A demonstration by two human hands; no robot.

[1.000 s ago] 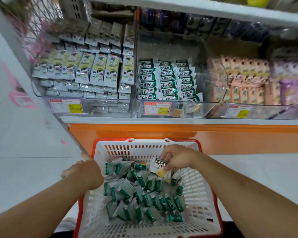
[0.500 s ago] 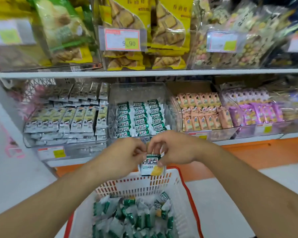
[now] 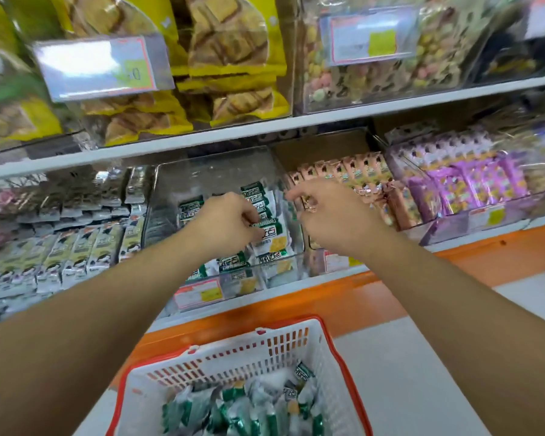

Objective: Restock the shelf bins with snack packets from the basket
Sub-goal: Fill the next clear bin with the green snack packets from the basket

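A clear shelf bin (image 3: 216, 173) holds rows of green-and-white snack packets (image 3: 233, 262). My left hand (image 3: 228, 223) reaches into the bin, its fingertips pinching one green-and-white packet (image 3: 272, 239) at the front of the right-hand row. Just right of that packet, my right hand (image 3: 331, 215) hovers over the bin's right wall with loosely curled fingers and nothing in it. Below, on the floor, the white basket with a red rim (image 3: 230, 361) holds several more of the same packets (image 3: 243, 410).
Grey-green packets (image 3: 76, 250) fill the bin to the left, pink (image 3: 356, 174) and purple (image 3: 472, 187) packets the bins to the right. Yellow biscuit bags (image 3: 230, 58) sit on the shelf above. An orange base panel (image 3: 343, 297) runs under the shelf.
My right hand lifted a packet out of the basket, both hands held it above the rim, and now it is inside the clear bin in my left hand's pinch. My right hand has let go.
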